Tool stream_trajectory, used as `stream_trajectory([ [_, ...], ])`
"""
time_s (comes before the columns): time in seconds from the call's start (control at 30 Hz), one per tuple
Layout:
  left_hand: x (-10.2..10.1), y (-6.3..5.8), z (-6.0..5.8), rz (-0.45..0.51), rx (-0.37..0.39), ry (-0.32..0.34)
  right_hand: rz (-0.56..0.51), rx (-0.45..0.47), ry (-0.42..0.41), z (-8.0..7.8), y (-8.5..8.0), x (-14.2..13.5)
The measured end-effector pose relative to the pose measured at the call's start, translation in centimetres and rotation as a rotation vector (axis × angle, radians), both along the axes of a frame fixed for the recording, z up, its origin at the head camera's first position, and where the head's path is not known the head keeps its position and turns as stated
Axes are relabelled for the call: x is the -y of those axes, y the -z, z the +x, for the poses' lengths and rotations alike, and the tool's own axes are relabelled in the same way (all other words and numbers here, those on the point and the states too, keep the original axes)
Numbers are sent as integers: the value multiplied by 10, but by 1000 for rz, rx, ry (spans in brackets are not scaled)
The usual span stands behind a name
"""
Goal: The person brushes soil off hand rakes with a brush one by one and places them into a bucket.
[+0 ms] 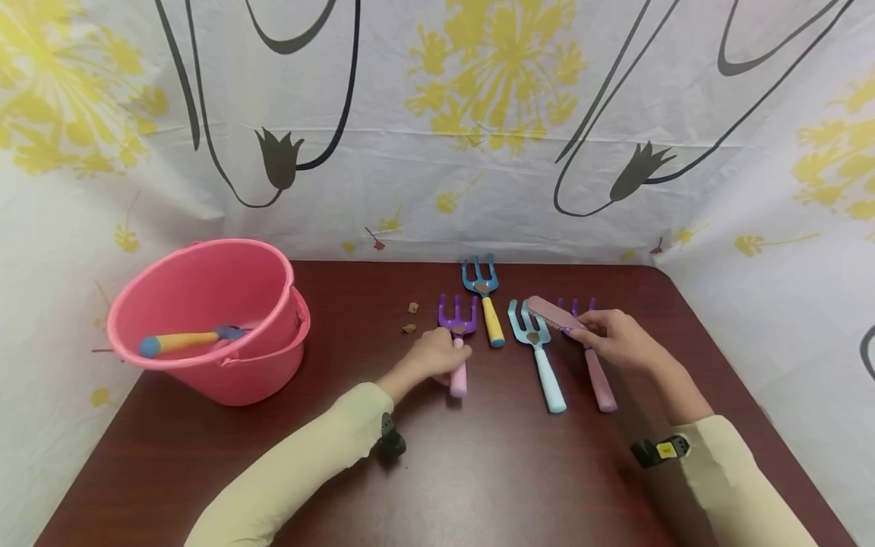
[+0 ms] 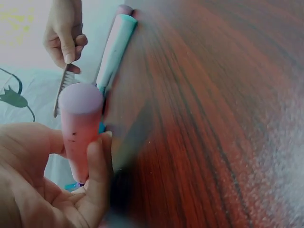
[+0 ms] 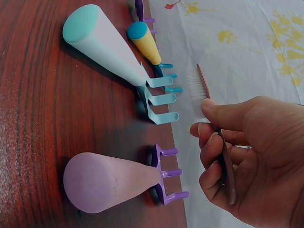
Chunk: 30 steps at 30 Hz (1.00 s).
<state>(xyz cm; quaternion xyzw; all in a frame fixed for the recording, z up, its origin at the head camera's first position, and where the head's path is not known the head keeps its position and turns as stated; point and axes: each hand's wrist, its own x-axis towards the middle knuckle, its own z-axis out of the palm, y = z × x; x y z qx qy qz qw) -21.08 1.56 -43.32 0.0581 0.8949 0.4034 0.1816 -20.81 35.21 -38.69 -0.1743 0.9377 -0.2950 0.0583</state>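
Note:
My left hand (image 1: pixel 434 353) grips the pink handle of a purple-tined hand fork (image 1: pixel 459 380); a brown bit lies on its head. In my right hand (image 1: pixel 618 342) is a pinkish brush (image 1: pixel 547 312) with pale bristles (image 3: pixel 197 88), held by its handle. The brush head reaches over toward the tines of a light blue hand fork (image 1: pixel 549 380), which also carries a brown bit. Under my right hand lies another purple-tined hand fork (image 1: pixel 599 380) with a dusty pink handle. A blue hand fork with a yellow handle (image 1: pixel 492 323) lies farther back, a brown bit on its head.
Nested pink buckets (image 1: pixel 290 285) stand at the table's left. Inside is a tool with a yellow handle (image 1: pixel 181 343) and blue end. Two brown crumpled bits (image 1: pixel 409 329) lie left of the forks. A patterned white cloth (image 1: pixel 410 190) hangs behind the table.

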Motion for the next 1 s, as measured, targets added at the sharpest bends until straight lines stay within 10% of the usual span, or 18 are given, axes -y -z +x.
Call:
stream_trajectory([
  [0.33, 5, -8, 8, 491, 280, -114, 1, -9, -8, 0, -1, 4],
  [1.0, 16, -20, 4, 699, 319, -213, 31, -38, -51, -12, -6, 20],
])
